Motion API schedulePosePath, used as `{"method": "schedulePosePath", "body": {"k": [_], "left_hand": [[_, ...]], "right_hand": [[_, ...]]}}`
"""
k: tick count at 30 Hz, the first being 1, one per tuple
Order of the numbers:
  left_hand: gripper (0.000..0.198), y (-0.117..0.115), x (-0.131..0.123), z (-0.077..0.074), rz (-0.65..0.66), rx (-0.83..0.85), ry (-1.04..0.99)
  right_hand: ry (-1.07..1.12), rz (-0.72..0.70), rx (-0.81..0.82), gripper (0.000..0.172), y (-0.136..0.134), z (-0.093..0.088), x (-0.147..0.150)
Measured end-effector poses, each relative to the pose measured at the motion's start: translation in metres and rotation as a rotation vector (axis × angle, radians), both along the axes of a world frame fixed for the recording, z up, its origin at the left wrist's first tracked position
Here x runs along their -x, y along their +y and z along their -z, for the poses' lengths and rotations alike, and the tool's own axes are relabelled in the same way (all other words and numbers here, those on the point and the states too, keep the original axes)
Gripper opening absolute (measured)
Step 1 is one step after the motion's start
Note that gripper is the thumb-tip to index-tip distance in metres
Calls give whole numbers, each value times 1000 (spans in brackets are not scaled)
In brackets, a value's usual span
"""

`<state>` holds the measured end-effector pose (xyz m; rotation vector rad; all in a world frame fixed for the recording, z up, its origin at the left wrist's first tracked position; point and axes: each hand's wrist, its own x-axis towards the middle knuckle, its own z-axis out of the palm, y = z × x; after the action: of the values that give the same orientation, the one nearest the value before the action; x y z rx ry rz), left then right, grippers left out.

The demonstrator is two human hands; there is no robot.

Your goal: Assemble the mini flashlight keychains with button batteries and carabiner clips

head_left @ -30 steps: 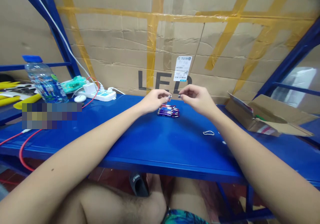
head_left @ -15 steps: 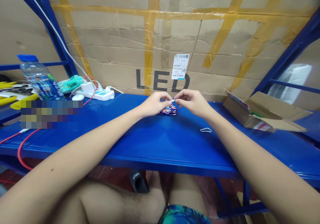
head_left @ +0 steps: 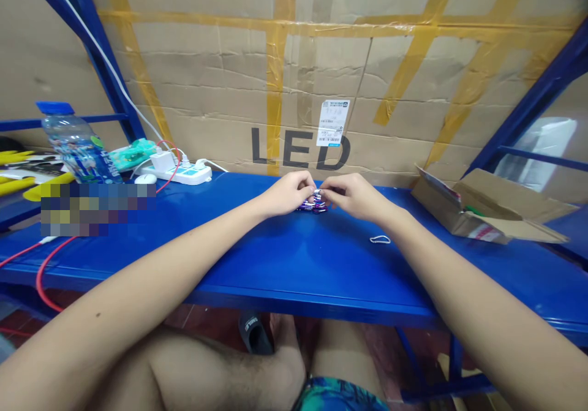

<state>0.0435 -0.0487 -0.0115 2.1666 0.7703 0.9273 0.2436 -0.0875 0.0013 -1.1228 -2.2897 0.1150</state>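
Note:
Both my hands meet over a small pile of shiny purple, red and silver metal pieces (head_left: 314,207) on the blue table. My left hand (head_left: 290,192) is closed at the pile's left side, thumb and fingers pinched on a small silver piece (head_left: 317,193) whose kind I cannot make out. From the right, my right hand (head_left: 346,193) pinches at the same piece with its fingertips. A silver carabiner (head_left: 380,239) lies by itself on the table, below and right of my right hand. My fingers hide part of the pile.
An open cardboard box (head_left: 463,215) sits at the right. Left are a water bottle (head_left: 78,147), a white power strip (head_left: 195,174), yellow-handled tools (head_left: 18,185) and a red cable (head_left: 43,279). Behind the table (head_left: 275,264) stands a large taped carton (head_left: 206,92).
My hands have lowered slightly toward the pile, and the small silver piece between them sits lower and is turned differently. The loose carabiner has stayed put on the table.

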Motion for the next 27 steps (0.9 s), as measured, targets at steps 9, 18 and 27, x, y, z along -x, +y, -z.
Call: {"method": "schedulePosePath", "body": {"k": [9, 18, 27], "left_hand": [[8, 0, -3, 11, 20, -97, -26], [9, -10, -1, 10, -40, -448, 105], [11, -9, -2, 13, -19, -641, 172]], "right_hand": [[47, -10, 99, 22, -1, 1, 2], [205, -36, 287, 22, 1, 2, 0], [180, -41, 340, 22, -5, -6, 1]]}}
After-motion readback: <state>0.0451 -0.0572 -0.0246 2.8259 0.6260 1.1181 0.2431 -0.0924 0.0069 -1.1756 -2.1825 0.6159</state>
